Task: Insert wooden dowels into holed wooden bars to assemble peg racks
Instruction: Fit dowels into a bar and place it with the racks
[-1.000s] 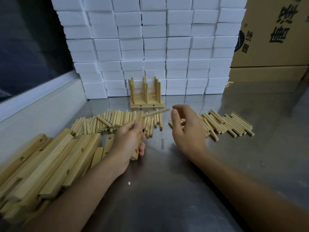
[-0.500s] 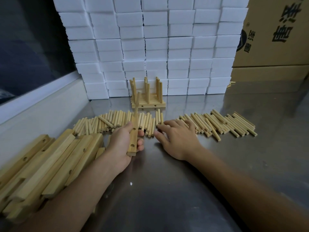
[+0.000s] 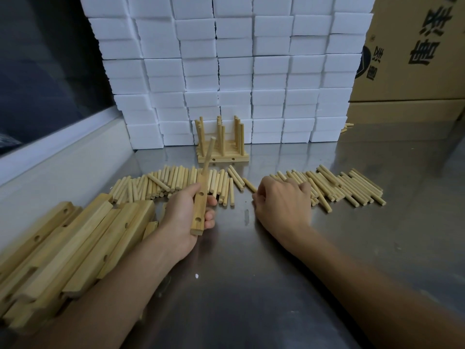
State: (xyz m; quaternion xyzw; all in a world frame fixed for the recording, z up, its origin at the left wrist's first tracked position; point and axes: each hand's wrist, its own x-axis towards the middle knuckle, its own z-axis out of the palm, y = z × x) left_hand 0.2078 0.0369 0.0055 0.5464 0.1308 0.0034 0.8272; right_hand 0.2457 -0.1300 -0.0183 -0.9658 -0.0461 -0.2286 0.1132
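My left hand (image 3: 183, 217) grips a short holed wooden bar (image 3: 198, 212) held nearly upright above the table. One dowel (image 3: 208, 154) stands in the bar's far hole and leans away from me; two nearer holes show bare. My right hand (image 3: 281, 200) rests knuckles up on the table, and its curled fingertips pinch the near end of a loose dowel (image 3: 249, 184) at the left edge of the right dowel pile (image 3: 347, 185). A second dowel pile (image 3: 173, 182) lies behind my left hand.
A heap of holed bars (image 3: 75, 248) lies at the left. Assembled peg racks (image 3: 222, 157) stand at the back, against a wall of white foam blocks (image 3: 226, 71). Cardboard boxes (image 3: 415, 59) stand at the right. The steel table (image 3: 251, 285) meets a raised ledge (image 3: 63, 172) on the left.
The dowel went into the bar's far hole. My right hand let go of it, dropped to the table and curled its fingers at a loose dowel. My left hand tilted the bar upright.
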